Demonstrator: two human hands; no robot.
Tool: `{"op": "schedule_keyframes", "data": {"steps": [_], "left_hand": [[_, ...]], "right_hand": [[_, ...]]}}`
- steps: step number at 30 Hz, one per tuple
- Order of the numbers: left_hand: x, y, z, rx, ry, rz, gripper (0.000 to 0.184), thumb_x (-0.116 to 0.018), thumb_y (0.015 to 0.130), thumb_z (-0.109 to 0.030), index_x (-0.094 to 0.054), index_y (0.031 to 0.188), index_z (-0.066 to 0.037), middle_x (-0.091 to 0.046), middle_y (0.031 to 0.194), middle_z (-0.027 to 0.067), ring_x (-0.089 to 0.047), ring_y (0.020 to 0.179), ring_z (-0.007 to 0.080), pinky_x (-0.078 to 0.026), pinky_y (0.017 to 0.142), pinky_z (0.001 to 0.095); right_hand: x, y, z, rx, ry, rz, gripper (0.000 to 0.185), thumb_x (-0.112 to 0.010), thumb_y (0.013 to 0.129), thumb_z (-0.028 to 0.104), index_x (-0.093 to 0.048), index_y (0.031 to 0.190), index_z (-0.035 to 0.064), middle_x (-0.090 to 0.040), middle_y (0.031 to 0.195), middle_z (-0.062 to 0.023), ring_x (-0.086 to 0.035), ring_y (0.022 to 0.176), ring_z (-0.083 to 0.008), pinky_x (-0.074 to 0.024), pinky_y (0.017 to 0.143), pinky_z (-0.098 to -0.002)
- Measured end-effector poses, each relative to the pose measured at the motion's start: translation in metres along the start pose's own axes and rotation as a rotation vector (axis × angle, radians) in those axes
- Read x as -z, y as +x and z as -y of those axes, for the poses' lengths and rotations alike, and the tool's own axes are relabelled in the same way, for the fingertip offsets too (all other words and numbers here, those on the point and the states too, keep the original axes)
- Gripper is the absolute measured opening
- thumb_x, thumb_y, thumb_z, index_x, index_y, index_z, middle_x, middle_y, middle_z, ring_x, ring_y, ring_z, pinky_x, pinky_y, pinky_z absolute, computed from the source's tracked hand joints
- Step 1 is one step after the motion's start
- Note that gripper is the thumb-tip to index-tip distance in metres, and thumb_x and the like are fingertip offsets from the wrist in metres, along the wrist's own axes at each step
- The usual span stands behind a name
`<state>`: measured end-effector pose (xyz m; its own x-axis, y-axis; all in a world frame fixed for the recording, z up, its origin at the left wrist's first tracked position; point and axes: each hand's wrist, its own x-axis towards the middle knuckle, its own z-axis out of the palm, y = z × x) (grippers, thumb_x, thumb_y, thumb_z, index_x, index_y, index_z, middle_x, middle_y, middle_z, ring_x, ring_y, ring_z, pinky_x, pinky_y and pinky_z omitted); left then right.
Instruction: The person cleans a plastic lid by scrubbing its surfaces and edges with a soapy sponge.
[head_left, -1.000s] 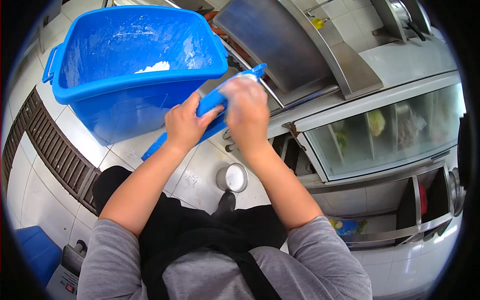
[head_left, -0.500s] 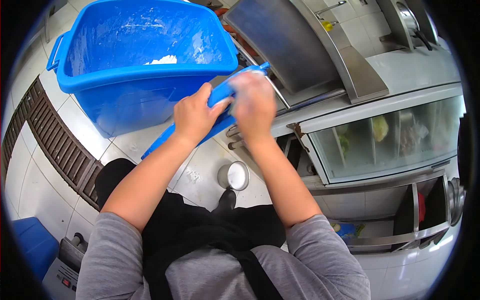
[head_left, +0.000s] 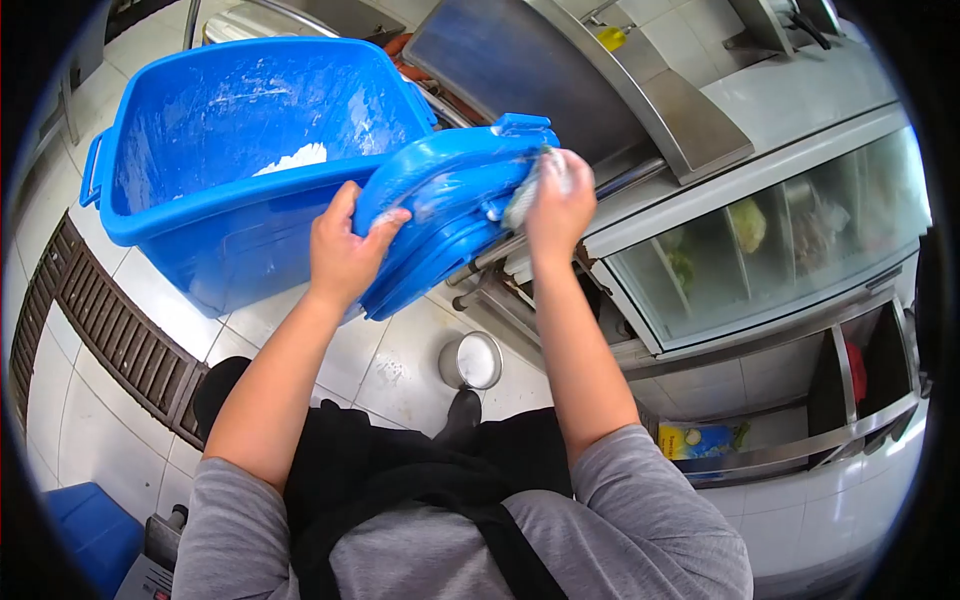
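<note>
A blue plastic lid (head_left: 440, 200) is held up in front of me, tilted, with wet white streaks on its face. My left hand (head_left: 345, 250) grips its left edge, thumb over the near side. In my right hand (head_left: 562, 210) is a bunched pale cloth (head_left: 520, 200), pressed against the lid's right edge. Behind the lid stands a large blue bin (head_left: 230, 210), uncovered, its inner walls smeared white and a patch of white powder (head_left: 297, 158) at the bottom.
A metal pot (head_left: 471, 361) with white contents stands on the tiled floor by my boot (head_left: 461, 415). To the right is a glass-fronted display fridge (head_left: 770, 240) above a steel shelf. A brown drain grate (head_left: 120, 320) runs along the left. A blue container (head_left: 92, 525) sits lower left.
The lid has turned from edge-on so its broad face shows. My right hand has moved right with the cloth, and my left hand has shifted left. The view has shifted slightly.
</note>
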<state>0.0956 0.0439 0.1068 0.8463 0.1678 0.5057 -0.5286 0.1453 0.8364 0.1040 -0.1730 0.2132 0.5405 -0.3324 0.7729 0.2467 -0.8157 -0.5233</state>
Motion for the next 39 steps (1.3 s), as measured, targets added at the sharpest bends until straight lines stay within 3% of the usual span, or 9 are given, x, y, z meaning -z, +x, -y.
{"op": "schedule_keyframes", "data": {"steps": [3,11,18,25,28,33,34,36,39], "left_hand": [[0.006,0.0,0.005,-0.019,-0.028,0.039,0.032,-0.078,0.083,-0.027,-0.056,0.085,-0.003,-0.064,0.072,0.0082,-0.057,0.066,0.0106,-0.047,0.06,0.0297],[-0.006,-0.012,-0.005,0.052,-0.092,0.026,0.03,-0.074,0.087,-0.029,-0.061,0.091,-0.002,-0.065,0.076,0.0091,-0.058,0.07,0.0113,-0.048,0.064,0.0293],[-0.001,-0.022,-0.008,0.181,-0.064,0.189,0.026,-0.067,0.093,-0.027,-0.06,0.091,-0.002,-0.058,0.08,0.003,-0.051,0.076,0.0092,-0.044,0.068,0.027],[-0.008,-0.03,-0.007,0.178,-0.126,0.165,0.026,-0.067,0.094,-0.027,-0.064,0.099,-0.002,-0.064,0.087,0.0041,-0.055,0.08,0.0094,-0.046,0.072,0.0266],[-0.008,-0.032,0.0,0.194,-0.127,0.162,0.027,-0.07,0.09,-0.028,-0.065,0.095,-0.002,-0.066,0.084,0.0058,-0.058,0.076,0.0105,-0.048,0.069,0.0286],[-0.015,-0.059,0.028,0.257,-0.012,0.27,0.031,-0.079,0.08,-0.034,-0.067,0.078,-0.005,-0.066,0.068,0.0084,-0.06,0.06,0.0151,-0.049,0.059,0.0321],[-0.016,-0.067,0.034,0.257,-0.003,0.297,0.031,-0.079,0.08,-0.034,-0.067,0.078,-0.005,-0.066,0.068,0.0084,-0.06,0.06,0.0151,-0.049,0.059,0.0321],[-0.016,-0.081,0.042,0.216,0.176,0.452,0.034,-0.08,0.076,-0.037,-0.066,0.073,-0.006,-0.064,0.063,0.0103,-0.061,0.055,0.0211,-0.048,0.056,0.0333],[-0.013,-0.09,0.053,0.167,0.254,0.52,0.037,-0.082,0.073,-0.039,-0.064,0.07,-0.007,-0.063,0.06,0.0109,-0.062,0.053,0.0247,-0.048,0.054,0.0342]], "right_hand": [[0.014,0.022,-0.005,0.151,-0.156,0.002,0.018,-0.066,0.089,0.013,-0.067,0.101,-0.0001,-0.067,0.097,-0.0116,-0.065,0.089,-0.0221,-0.0495,0.081,-0.0332],[0.008,-0.023,0.073,0.678,-0.042,0.346,0.016,-0.066,0.083,0.005,-0.068,0.099,0.0081,-0.067,0.103,-0.0115,-0.064,0.1,-0.0293,-0.0507,0.087,-0.0398],[0.024,-0.011,0.023,0.326,-0.162,0.276,0.015,-0.065,0.082,0.003,-0.069,0.096,0.0063,-0.068,0.098,-0.0119,-0.066,0.091,-0.0309,-0.0512,0.085,-0.0378],[0.009,-0.05,0.071,0.629,-0.01,0.357,0.018,-0.067,0.081,0.003,-0.066,0.098,0.0075,-0.066,0.097,-0.011,-0.063,0.096,-0.0297,-0.0498,0.086,-0.0404],[0.031,-0.038,0.044,0.527,-0.059,0.377,0.016,-0.068,0.081,0.003,-0.067,0.097,0.0059,-0.065,0.104,-0.0126,-0.062,0.1,-0.0301,-0.0484,0.089,-0.0395],[0.071,-0.009,-0.035,0.009,-0.082,0.387,0.017,-0.067,0.088,0.012,-0.068,0.099,-0.0001,-0.062,0.117,-0.0148,-0.059,0.108,-0.0259,-0.0454,0.094,-0.0345],[0.08,-0.01,-0.057,-0.078,-0.036,0.457,0.019,-0.064,0.092,0.017,-0.068,0.103,0.0015,-0.065,0.113,-0.0109,-0.06,0.102,-0.0192,-0.0461,0.089,-0.0318],[0.096,-0.021,-0.089,-0.565,0.159,0.662,0.022,-0.059,0.098,0.022,-0.068,0.108,0.0045,-0.067,0.104,-0.0056,-0.059,0.093,-0.013,-0.0465,0.083,-0.0281],[0.109,-0.062,-0.12,-0.672,0.256,0.725,0.022,-0.055,0.101,0.026,-0.063,0.107,0.0063,-0.068,0.099,-0.004,-0.059,0.089,-0.0105,-0.0476,0.079,-0.027]]}}
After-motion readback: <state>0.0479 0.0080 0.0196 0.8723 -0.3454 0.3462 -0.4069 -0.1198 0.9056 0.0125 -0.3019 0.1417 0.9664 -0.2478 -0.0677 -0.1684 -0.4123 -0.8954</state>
